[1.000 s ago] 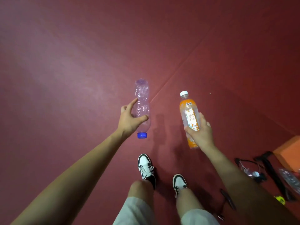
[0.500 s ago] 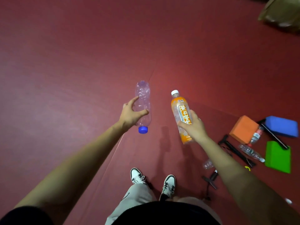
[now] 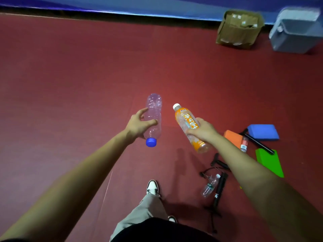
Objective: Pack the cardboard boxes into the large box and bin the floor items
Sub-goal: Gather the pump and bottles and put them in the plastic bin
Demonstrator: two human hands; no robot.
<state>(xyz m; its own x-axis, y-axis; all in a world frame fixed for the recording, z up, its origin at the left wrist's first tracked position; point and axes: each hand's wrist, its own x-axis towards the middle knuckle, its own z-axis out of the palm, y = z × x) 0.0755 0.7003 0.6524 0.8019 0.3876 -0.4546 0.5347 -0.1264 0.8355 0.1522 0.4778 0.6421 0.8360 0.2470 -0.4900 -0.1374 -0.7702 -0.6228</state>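
Bottles fill both of my grips. My left grip (image 3: pixel 138 125) is curled round the middle of a clear bottle (image 3: pixel 154 109), with the thumb across its near side. Its blue cap (image 3: pixel 151 142) points back toward me and its base points away, and it is held off the floor. My right grip (image 3: pixel 203 131) is curled round an orange bottle (image 3: pixel 183 117), holding it over the lower part of its label. Its white cap (image 3: pixel 176 106) is tilted away and to the left. The two bottles are near each other but apart, the clear one on the left. Under them spreads the dark red floor (image 3: pixel 87 84), with a pale seam line beside my left arm. To the right of my right arm lie an orange block (image 3: pixel 233 137), a blue block (image 3: pixel 263 131) and a green block (image 3: pixel 269 161). A black bar (image 3: pixel 257 142) lies slantwise between the blue and green ones, and a red-labelled bottle (image 3: pixel 244 144) lies just beside the orange block. Nearer my feet a small clear bottle (image 3: pixel 210 186) lies on its side beside a black pump-like tool (image 3: pixel 219 189), among thin black cords. Far off at the upper right a cardboard box (image 3: pixel 239 30) stands on the floor with its top open, its contents too blurred to tell. A grey plastic bin (image 3: pixel 295 32) stands just to its right, and both are well apart from my grips. A blue barrier (image 3: pixel 122 4) runs along the far edge of the floor. One white-and-black shoe (image 3: pixel 153 186) shows below me.
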